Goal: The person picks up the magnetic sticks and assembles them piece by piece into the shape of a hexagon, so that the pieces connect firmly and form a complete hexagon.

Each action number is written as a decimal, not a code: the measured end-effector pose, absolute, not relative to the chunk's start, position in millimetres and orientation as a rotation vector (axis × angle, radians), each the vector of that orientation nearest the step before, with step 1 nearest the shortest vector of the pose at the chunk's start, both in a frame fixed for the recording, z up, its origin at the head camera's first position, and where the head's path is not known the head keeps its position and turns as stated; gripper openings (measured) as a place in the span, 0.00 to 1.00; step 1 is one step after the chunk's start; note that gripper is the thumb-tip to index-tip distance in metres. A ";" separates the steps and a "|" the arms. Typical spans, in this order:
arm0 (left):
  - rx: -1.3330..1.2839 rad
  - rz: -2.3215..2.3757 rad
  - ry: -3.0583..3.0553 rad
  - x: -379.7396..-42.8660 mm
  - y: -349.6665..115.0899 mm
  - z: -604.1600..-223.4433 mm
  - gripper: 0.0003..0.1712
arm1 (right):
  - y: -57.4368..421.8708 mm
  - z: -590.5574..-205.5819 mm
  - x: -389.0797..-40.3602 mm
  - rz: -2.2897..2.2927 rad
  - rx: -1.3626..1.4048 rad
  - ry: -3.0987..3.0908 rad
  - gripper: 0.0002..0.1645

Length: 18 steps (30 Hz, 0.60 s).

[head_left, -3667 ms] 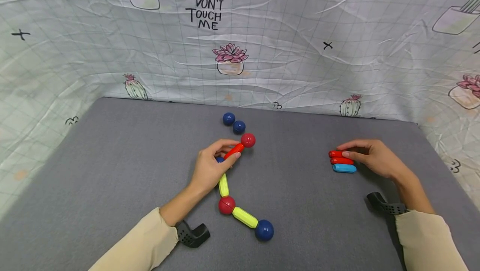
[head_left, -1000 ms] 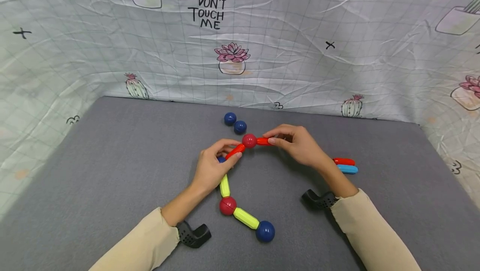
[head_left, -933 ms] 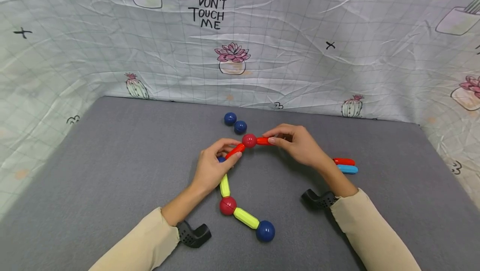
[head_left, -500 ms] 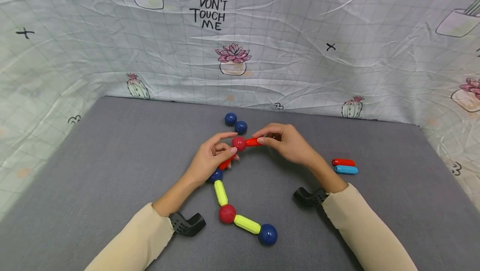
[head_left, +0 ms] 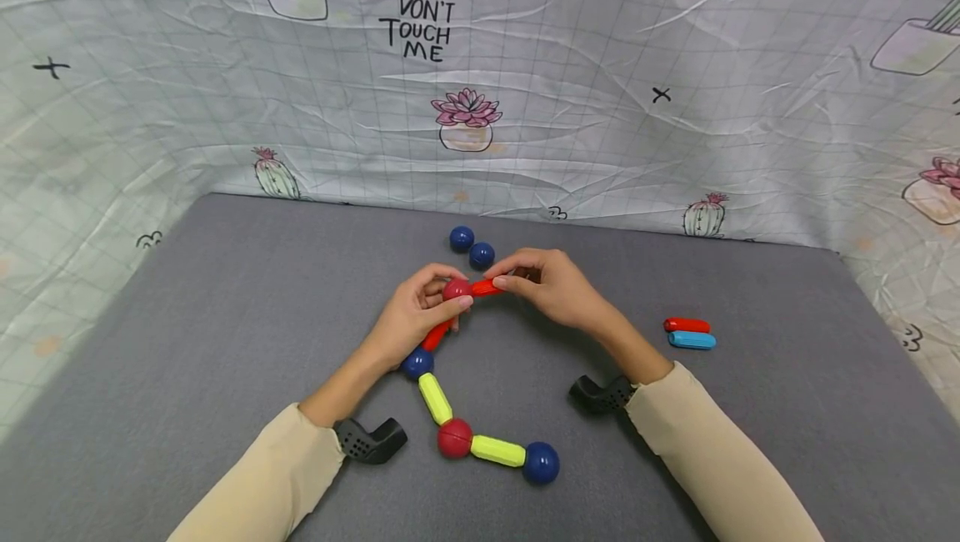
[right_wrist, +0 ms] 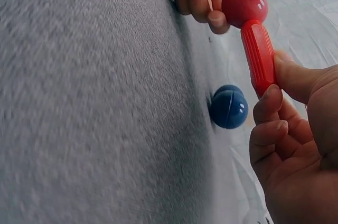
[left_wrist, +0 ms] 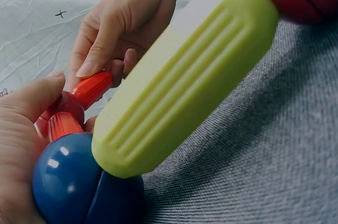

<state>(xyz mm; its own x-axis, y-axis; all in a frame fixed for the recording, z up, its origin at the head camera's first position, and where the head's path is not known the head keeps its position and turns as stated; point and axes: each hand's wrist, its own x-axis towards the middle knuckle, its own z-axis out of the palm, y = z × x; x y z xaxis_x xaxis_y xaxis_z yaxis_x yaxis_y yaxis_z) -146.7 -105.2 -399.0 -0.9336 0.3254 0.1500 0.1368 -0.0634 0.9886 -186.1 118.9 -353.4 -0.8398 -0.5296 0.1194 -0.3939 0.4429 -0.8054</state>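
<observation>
My left hand [head_left: 411,313] grips a red ball [head_left: 457,290] between thumb and fingers, at the upper end of a chain of balls and rods. From that ball a red rod [head_left: 437,335] runs down to a blue ball [head_left: 417,363]. A yellow-green rod [head_left: 435,398], a second red ball [head_left: 454,439], another yellow-green rod [head_left: 498,451] and a blue end ball [head_left: 542,464] follow. My right hand [head_left: 551,288] pinches a red rod [right_wrist: 259,57] by its outer end; its other end meets the held ball in the right wrist view.
Two loose blue balls [head_left: 482,256] lie just beyond the hands on the grey table [head_left: 225,292]. To the right, a red rod [head_left: 687,325] and a blue rod [head_left: 692,340] lie side by side. A printed cloth [head_left: 570,50] hangs along the back.
My right hand took a red rod from the right-hand group and brought it to the red ball. My left hand shifted its grip from the rod to that ball; both hands and the chain moved left.
</observation>
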 end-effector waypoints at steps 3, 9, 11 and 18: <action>0.505 2.150 2.052 -146.4 -105.2 -399.3 0.16 | 114.5 -353.3 -184.7 -1.373 -0.831 2.531 0.10; 0.484 2.190 2.044 -146.0 -104.9 -400.1 0.15 | 113.2 -362.5 -188.7 -1.405 -0.858 2.524 0.09; 0.487 2.191 2.053 -146.1 -104.9 -400.3 0.15 | 114.1 -363.7 -190.2 -1.413 -0.855 2.509 0.09; 0.554 2.172 2.110 -145.7 -104.7 -401.5 0.13 | 119.6 -365.1 -198.9 -1.422 -0.781 2.558 0.12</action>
